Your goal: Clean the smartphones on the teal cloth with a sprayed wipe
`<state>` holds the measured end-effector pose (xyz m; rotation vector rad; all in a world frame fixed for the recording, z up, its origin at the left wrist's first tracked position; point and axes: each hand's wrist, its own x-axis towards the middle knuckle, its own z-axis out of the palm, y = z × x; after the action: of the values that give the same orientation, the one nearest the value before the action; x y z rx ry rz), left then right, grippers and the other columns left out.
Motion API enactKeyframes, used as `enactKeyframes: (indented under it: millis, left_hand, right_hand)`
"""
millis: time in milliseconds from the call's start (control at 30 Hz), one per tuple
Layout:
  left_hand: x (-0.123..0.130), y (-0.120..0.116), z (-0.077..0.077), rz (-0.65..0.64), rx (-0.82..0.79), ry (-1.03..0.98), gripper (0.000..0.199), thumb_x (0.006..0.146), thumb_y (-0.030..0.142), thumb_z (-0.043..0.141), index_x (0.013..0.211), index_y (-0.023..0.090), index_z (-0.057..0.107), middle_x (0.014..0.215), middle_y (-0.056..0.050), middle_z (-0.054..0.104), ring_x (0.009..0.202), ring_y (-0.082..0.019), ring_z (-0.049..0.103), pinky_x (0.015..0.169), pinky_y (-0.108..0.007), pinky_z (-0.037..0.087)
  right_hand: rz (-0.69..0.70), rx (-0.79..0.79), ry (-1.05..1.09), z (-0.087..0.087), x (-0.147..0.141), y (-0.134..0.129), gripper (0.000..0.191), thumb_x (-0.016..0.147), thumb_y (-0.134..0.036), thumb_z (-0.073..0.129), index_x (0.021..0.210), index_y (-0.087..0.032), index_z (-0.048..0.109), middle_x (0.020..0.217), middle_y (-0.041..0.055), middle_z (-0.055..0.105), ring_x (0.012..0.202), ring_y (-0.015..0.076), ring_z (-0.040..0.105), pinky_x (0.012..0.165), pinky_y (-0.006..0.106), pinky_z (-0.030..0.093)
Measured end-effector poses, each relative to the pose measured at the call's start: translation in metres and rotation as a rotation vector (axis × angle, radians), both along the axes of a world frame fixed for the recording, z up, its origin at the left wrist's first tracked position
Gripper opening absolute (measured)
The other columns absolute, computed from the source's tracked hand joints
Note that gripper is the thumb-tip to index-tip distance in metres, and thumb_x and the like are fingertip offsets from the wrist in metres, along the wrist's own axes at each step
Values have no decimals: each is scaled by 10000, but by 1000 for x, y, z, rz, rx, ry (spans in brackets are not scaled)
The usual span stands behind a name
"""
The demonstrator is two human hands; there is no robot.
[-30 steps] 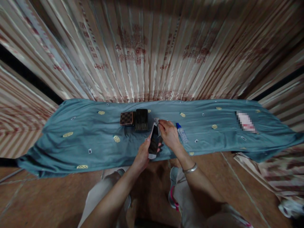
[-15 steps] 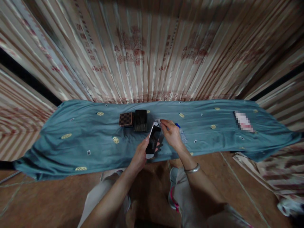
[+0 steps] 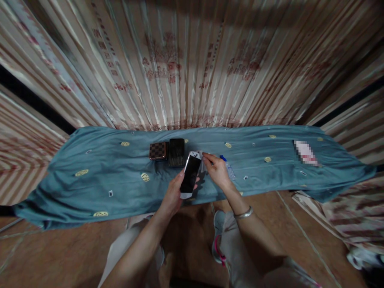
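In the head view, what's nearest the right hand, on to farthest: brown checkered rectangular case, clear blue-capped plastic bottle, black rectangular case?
1. Clear blue-capped plastic bottle, just right of the right hand.
2. Black rectangular case, to its left.
3. Brown checkered rectangular case, farther left.

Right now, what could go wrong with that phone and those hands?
The phone might slip, since only the left hand seems to grip it, near the front edge of the teal cloth; it could reach the floor. The right hand might also nudge the plastic bottle close beside it.
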<state>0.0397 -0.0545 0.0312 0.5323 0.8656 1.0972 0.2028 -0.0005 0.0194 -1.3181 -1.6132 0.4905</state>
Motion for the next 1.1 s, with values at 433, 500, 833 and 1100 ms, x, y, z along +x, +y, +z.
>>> enactKeyframes:
  millis: [433, 500, 833, 1100]
  left_hand:
    - [4, 8, 6, 133, -97, -135, 313, 865, 356, 556, 1046, 136, 685, 1031, -92, 729, 1053, -243, 649, 939, -381, 501]
    - [3, 11, 7, 160, -72, -158, 315, 869, 359, 546, 1029, 132, 694, 1044, -90, 729, 1113, -248, 621, 970, -369, 479]
    - [-12, 20, 15, 217, -92, -227, 355, 884, 371, 519, 1015, 89, 690, 974, -119, 740, 1070, -270, 642, 969, -393, 483]
    - [-24, 26, 16, 332, -54, -229, 305, 912, 333, 463, 861, 133, 687, 746, -37, 732, 745, -176, 701, 787, -312, 554]
  right_hand:
    - [-13, -257, 656, -9, -32, 4, 292, 670, -451, 676, 759, -182, 748, 690, -2, 669, 681, 148, 566, 654, 267, 452]
    - [23, -270, 647, -9, -37, 0, 267, 693, -429, 664, 761, -182, 742, 654, -19, 632, 636, 127, 531, 617, 247, 427]
    - [178, -359, 509, -13, -50, -25, 280, 777, -424, 606, 722, -165, 696, 576, -38, 525, 527, 90, 419, 504, 212, 345]
    - [309, -330, 95, 4, -54, -52, 295, 893, -355, 487, 720, -169, 637, 565, -43, 480, 544, 93, 436, 515, 206, 306]
